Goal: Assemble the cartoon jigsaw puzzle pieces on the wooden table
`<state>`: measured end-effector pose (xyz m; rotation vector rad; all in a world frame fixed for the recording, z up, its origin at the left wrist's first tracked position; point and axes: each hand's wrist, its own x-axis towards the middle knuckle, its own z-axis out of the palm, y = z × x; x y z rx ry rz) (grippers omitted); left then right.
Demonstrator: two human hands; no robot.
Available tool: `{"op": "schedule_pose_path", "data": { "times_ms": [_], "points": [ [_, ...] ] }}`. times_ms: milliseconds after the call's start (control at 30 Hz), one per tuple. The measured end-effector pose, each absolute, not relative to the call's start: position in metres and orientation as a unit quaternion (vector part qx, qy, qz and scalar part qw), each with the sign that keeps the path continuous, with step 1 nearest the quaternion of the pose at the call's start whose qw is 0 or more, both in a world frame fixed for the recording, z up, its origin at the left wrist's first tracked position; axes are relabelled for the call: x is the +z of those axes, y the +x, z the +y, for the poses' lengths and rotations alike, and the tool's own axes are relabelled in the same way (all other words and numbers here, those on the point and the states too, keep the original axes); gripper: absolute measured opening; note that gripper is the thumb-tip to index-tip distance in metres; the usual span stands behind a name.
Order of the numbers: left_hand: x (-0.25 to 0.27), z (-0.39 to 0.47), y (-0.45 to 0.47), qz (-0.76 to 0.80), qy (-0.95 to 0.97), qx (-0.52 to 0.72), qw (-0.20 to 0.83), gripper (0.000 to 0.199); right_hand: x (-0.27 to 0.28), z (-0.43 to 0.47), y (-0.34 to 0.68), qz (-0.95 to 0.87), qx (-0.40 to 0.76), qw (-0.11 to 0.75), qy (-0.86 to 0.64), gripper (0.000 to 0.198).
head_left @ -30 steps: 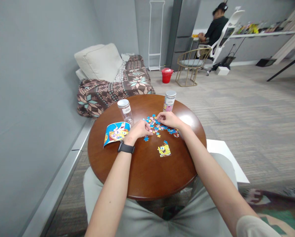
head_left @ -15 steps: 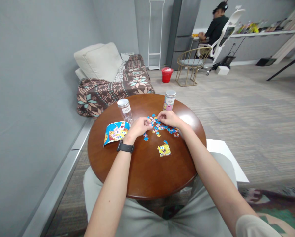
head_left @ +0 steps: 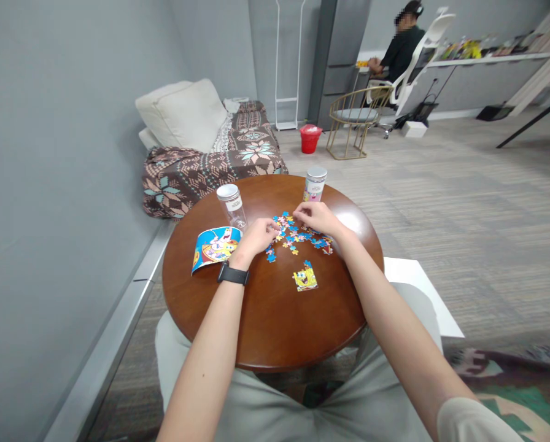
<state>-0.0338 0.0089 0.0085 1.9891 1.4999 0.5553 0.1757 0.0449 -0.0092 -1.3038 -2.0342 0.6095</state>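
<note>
Loose jigsaw puzzle pieces (head_left: 295, 238), mostly blue, yellow and pink, lie in a heap on the round brown table (head_left: 266, 331). At the heap's left edge is my left hand (head_left: 260, 236), its fingers curled in towards the thumb; what they pinch is too small to make out. My right hand (head_left: 315, 217) hovers over the far right of the heap, fingers bent and a little apart, with nothing visible in them. Nearer to me lies a joined yellow puzzle section (head_left: 305, 279) with a cartoon face. A curled picture sheet (head_left: 216, 247) rests left of my left hand.
A clear jar with a silver lid (head_left: 231, 204) stands behind my left hand, and a labelled jar (head_left: 314, 183) behind my right. Beyond the table are a patterned couch (head_left: 238, 153), a red bin (head_left: 310, 140), a gold-framed chair (head_left: 355, 116) and a seated person (head_left: 401, 49).
My right hand has risen slightly from the pieces towards the labelled jar. My left hand has shifted a little to the left. The joined section stays in place.
</note>
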Motion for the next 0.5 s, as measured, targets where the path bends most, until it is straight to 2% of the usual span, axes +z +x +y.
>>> {"op": "schedule_pose_path", "data": {
  "times_ms": [133, 300, 500],
  "points": [
    [0.0068, 0.0090, -0.0346, 0.572, 0.751, 0.203, 0.258, 0.015, -0.0003, 0.0428, 0.1785, -0.705, 0.217, 0.344, -0.581, 0.046],
    [0.0068, 0.0082, -0.0359, 0.589, 0.761, 0.187, 0.197, 0.013, 0.0021, 0.0420, 0.1799, -0.664, 0.194, 0.326, -0.644, 0.047],
    [0.0116, 0.0039, -0.0315, 0.538, 0.796, 0.181, 0.211, 0.011, 0.0037, 0.0406, 0.1806, -0.644, 0.183, 0.334, -0.664, 0.045]
  ]
}}
